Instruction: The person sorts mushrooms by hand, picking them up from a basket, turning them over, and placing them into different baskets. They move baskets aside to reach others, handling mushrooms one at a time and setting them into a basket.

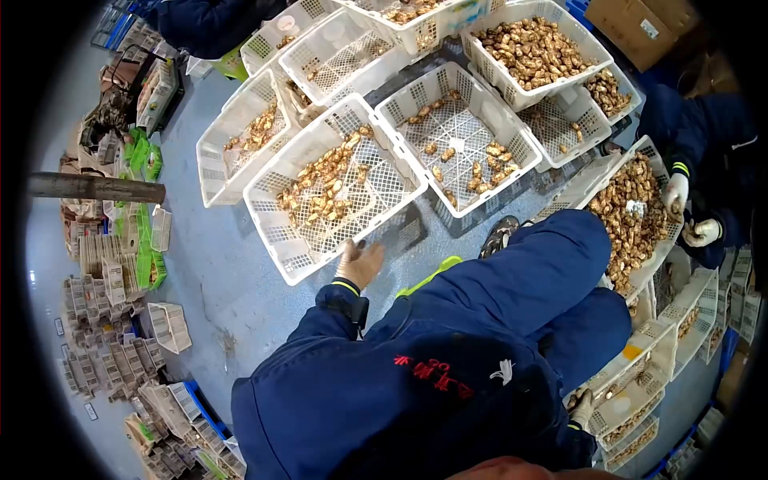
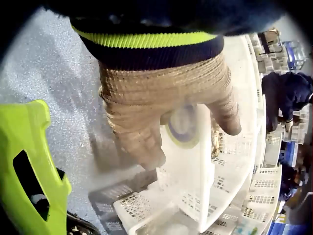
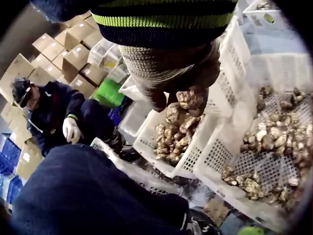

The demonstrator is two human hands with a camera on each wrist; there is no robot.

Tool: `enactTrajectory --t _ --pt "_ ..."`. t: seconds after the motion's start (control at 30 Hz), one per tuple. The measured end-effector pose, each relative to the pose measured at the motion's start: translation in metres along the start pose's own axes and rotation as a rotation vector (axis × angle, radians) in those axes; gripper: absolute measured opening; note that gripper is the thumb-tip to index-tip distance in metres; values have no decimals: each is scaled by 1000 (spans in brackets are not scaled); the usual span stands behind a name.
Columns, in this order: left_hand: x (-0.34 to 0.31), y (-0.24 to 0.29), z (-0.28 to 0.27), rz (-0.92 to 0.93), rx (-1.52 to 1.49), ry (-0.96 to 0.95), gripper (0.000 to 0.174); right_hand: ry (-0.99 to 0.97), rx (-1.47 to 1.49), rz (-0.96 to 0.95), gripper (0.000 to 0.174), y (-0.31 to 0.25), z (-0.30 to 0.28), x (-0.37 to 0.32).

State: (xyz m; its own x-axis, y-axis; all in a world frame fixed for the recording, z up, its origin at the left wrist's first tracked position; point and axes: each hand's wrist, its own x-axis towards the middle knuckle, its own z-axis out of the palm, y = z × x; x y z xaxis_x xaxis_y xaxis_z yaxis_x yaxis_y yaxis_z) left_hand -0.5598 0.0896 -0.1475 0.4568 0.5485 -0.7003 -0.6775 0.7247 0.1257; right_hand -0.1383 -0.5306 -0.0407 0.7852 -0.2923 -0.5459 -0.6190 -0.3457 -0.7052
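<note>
My gloved left hand [image 1: 362, 264] is beside the near corner of a white perforated crate [image 1: 268, 232], which holds brown lumpy shells [image 1: 328, 188]. Up close, the left hand [image 2: 161, 107] has its thumb and fingers spread apart with nothing between them, over the crate's outer wall [image 2: 186, 171]. My gloved right hand [image 1: 582, 408] is low at the right, by stacked white crates [image 1: 640, 416]. In the right wrist view, the right hand [image 3: 166, 73] curls its fingers round a lumpy brown shell [image 3: 190, 99], above a crate [image 3: 193, 156] piled with similar ones.
More white crates of shells, like the heaped one [image 1: 536, 52], stand ahead on the blue floor [image 1: 208, 280]. Another person in white gloves [image 1: 677, 192] works at a full crate [image 1: 632, 216] on the right. A pole [image 1: 96, 187] juts in from the left.
</note>
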Motion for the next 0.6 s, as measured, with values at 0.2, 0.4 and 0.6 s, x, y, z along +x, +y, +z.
enactTrajectory --t 0.2,0.4,0.6 --pt "44 41 -25 552 62 533 35 8 52 -112 32 -72 43 4" --pt "21 22 66 358 -118 438 23 124 -65 -274 45 -38 28 44" --pt "22 -38 127 176 -194 426 28 135 104 -225 37 -14 26 60"
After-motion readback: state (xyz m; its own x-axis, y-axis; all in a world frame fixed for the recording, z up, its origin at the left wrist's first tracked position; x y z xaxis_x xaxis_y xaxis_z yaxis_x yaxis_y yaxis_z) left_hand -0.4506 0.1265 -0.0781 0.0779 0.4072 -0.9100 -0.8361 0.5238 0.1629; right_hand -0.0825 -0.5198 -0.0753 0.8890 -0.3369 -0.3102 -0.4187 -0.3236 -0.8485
